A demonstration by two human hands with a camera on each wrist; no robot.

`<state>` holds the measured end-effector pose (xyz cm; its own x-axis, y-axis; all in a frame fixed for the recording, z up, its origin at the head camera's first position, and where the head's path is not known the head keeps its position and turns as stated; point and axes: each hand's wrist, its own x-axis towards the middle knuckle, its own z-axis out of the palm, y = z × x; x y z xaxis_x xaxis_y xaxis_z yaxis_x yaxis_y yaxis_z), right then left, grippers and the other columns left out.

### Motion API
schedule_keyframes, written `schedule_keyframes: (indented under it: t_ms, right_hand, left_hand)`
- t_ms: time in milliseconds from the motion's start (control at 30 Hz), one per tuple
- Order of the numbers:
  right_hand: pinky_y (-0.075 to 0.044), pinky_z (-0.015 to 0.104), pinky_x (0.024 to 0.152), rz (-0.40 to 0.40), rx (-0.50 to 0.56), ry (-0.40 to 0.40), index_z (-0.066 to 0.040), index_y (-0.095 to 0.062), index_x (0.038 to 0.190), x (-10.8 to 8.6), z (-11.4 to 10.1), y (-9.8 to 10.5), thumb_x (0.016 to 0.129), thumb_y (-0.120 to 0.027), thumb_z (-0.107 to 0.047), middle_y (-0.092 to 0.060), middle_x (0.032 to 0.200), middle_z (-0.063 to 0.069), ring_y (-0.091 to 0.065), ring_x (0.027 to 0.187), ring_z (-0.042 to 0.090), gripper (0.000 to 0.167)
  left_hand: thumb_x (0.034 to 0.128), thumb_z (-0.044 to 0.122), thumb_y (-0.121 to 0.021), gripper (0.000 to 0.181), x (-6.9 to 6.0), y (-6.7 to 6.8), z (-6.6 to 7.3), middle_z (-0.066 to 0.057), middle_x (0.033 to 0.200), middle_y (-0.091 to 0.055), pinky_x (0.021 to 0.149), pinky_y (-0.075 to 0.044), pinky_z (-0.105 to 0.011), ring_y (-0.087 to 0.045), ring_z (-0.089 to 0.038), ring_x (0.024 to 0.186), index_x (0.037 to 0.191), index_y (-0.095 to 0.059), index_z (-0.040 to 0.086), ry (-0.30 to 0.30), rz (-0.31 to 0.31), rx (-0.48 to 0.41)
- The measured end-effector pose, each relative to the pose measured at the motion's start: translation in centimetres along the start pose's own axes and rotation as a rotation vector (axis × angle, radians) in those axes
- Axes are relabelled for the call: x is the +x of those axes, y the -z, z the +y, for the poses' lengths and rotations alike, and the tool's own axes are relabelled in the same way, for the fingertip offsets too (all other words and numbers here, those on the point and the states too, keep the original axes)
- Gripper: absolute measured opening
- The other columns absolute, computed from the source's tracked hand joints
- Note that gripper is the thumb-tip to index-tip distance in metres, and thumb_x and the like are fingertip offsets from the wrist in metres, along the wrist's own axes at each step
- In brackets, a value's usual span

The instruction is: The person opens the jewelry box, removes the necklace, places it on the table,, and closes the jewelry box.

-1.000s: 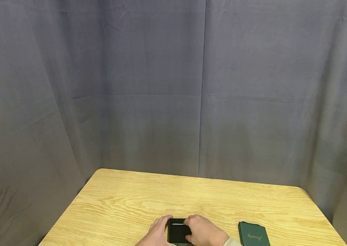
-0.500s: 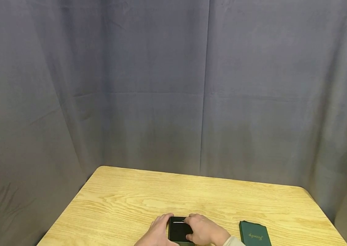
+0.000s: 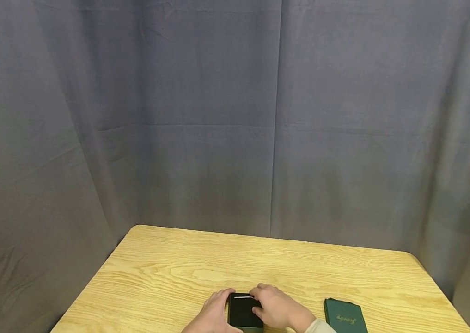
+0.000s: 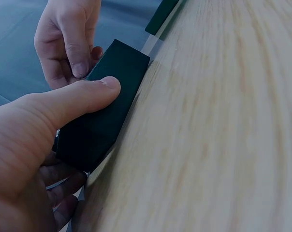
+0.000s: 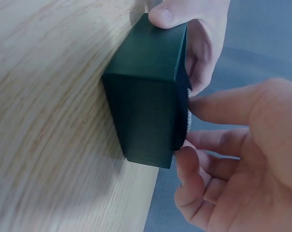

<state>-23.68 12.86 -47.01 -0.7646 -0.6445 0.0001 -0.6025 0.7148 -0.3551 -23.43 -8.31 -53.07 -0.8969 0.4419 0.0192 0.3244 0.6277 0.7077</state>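
Note:
A small dark green jewelry box [image 5: 138, 121] stands on the table, with a black padded insert [image 3: 244, 312] in it. The insert bulges above the rim in the right wrist view. A thin silvery chain [image 5: 189, 118] lies across it near the far end. My left hand [image 3: 213, 315] grips the box from the left, its thumb flat on the near wall [image 4: 95, 116]. From the right, my right hand [image 3: 279, 310] pinches the insert's edge beside the chain with thumb and fingers. Fingertips partly hide that contact.
A green box lid [image 3: 344, 318] with gold lettering lies on the wooden table [image 3: 201, 259], right of the right hand. A grey curtain [image 3: 210, 115] hangs behind and at both sides of the table.
The insert's surface has risen, and the chain's line appears nearer the box's far edge. My right fingers have shifted slightly with it. The left hand keeps its grip on the box.

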Motion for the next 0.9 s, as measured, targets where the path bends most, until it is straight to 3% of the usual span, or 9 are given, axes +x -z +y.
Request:
schedule_keyframes:
  t_ms: [267, 567, 900]
  right_hand:
    - [-0.048, 0.025, 0.069, 0.068, 0.026, 0.017, -0.004, -0.066, 0.108, 0.1, 0.4, -0.4, 0.088, -0.065, -0.012, -0.057, 0.091, -0.004, -0.052, 0.081, 0.005, 0.022]
    - [-0.044, 0.024, 0.067, 0.124, 0.079, -0.013, -0.009, -0.064, 0.106, -0.2, 0.8, -0.6, 0.088, -0.065, -0.016, -0.051, 0.092, -0.007, -0.045, 0.078, 0.005, 0.020]
    - [-0.045, 0.026, 0.069, 0.108, 0.098, 0.012, -0.017, -0.058, 0.107, -0.4, 1.1, -0.5, 0.089, -0.064, -0.018, -0.052, 0.094, -0.006, -0.048, 0.083, 0.007, 0.019]
  left_hand:
    - [0.0628, 0.051, -0.084, 0.096, 0.0, 0.0, -0.1, -0.012, 0.129, -0.050, 0.088, -0.039, -0.056, -0.046, -0.034, 0.111, 0.135, -0.043, 0.002, 0.011, -0.008, 0.012]
    - [0.0621, 0.049, -0.085, 0.096, 0.1, 0.1, -0.1, -0.012, 0.129, -0.050, 0.088, -0.039, -0.058, -0.045, -0.034, 0.111, 0.134, -0.043, 0.003, 0.002, -0.002, 0.017]
    - [0.0623, 0.051, -0.084, 0.095, 0.1, 0.0, -0.3, -0.012, 0.129, -0.050, 0.089, -0.039, -0.055, -0.046, -0.033, 0.112, 0.134, -0.044, 0.003, 0.001, -0.001, 0.013]
